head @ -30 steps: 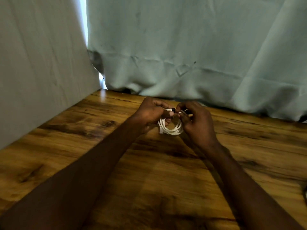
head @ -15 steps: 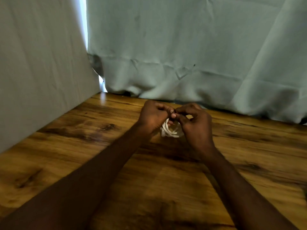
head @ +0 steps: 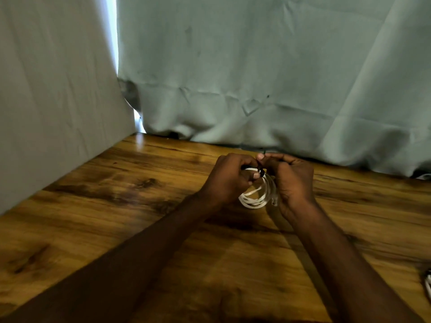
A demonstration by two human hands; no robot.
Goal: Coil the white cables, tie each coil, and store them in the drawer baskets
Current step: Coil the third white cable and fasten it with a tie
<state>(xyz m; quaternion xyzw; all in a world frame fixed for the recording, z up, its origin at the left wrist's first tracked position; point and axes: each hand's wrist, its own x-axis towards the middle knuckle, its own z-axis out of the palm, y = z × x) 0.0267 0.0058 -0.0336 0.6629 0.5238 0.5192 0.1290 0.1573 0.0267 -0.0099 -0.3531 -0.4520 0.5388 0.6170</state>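
Head view, looking down over a wooden tabletop (head: 116, 206) with strong dark grain. Pale grey-green cloth (head: 256, 66) hangs behind the table's far edge; a lighter fabric panel (head: 51, 89) closes off the left side, with a thin bright gap between the two.

Both bare forearms reach in from the bottom of the frame and meet just short of the table's far edge, right of centre.

Coiled white cable (head: 257, 194): several loops bunched into a small ring, hanging between the two hands just above the tabletop. The lower arc of the ring shows clearly; the upper part is hidden behind the fingers.

Left hand (head: 229, 180): fingers curled, thumb tip pressed inward at the top of the coil, gripping it there.

Right hand (head: 291, 180): fingers curled tight, pinching at the same spot, fingertips meeting those of the left hand. The coil's right side lies against its palm.

Black tie (head: 261, 171): a thin dark strip at the top of the coil where the fingertips meet, a short end sticking up above them. Whether it is fully fastened cannot be told.

A second bit of white cable (head: 428, 285) shows at the right edge of the frame, lying on the table, mostly cut off.
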